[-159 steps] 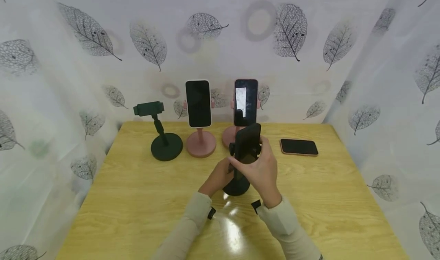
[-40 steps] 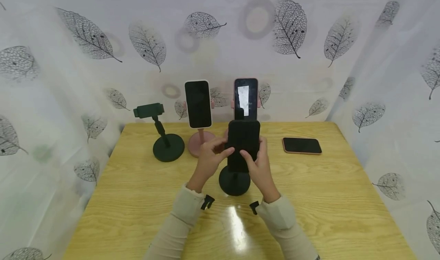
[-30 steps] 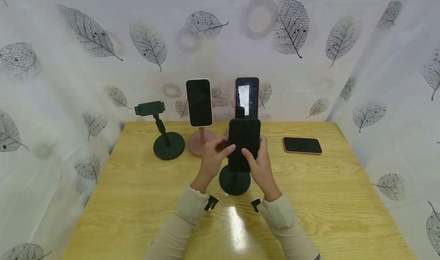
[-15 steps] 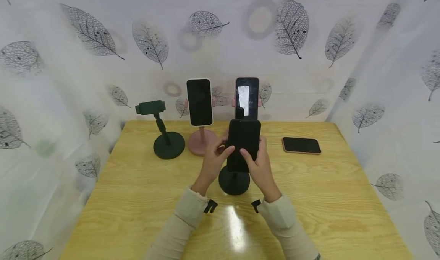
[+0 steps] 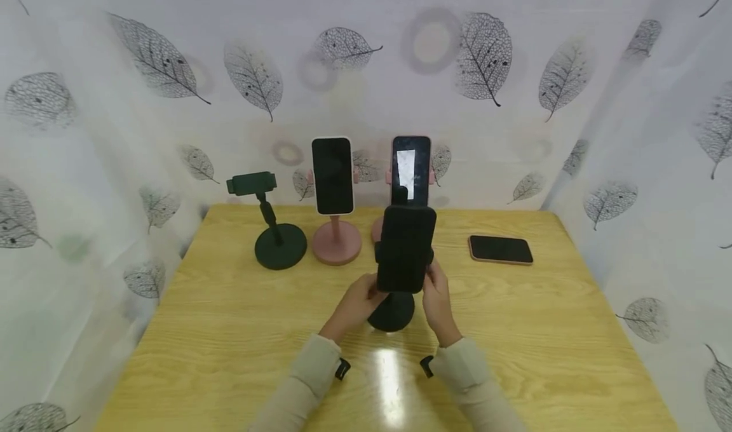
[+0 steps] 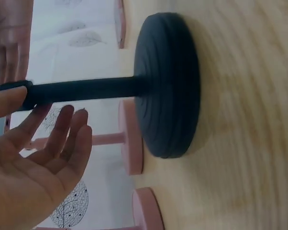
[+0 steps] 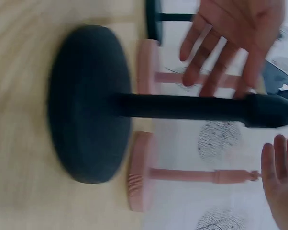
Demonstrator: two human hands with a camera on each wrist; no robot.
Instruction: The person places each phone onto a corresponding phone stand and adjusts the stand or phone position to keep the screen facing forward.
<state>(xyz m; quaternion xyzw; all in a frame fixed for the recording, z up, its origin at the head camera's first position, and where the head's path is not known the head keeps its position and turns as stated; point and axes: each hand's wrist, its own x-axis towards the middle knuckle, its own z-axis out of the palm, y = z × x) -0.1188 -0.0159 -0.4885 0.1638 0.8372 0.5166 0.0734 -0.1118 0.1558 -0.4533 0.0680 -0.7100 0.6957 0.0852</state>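
Observation:
A black phone (image 5: 406, 249) sits upright, slightly tilted, in the clamp of a black phone stand (image 5: 391, 312) at the table's middle. Just under the phone, my left hand (image 5: 356, 306) reaches the stem; in the left wrist view, its thumb and index finger pinch the collar of the stand (image 6: 86, 89) while the other fingers extend loosely. My right hand (image 5: 439, 303) is on the other side, close to the clamp's right arm. Its fingers look straight in the right wrist view, where the right hand (image 7: 282, 187) appears apart from the stem. The phone hides part of the clamp.
Behind stand two pink phone stands, one with a white-edged phone (image 5: 333, 176), one with a pink-edged phone (image 5: 410, 170). A dark green stand (image 5: 280, 246) with no phone is at the left. Another phone (image 5: 500, 249) lies flat at the right. A leaf-patterned curtain (image 5: 354, 95) surrounds the table (image 5: 229, 356).
Both hands have come down from the phone's sides and front, the left one now at the stem. The phone stays up in the clamp. Earlier it was turned more sideways.

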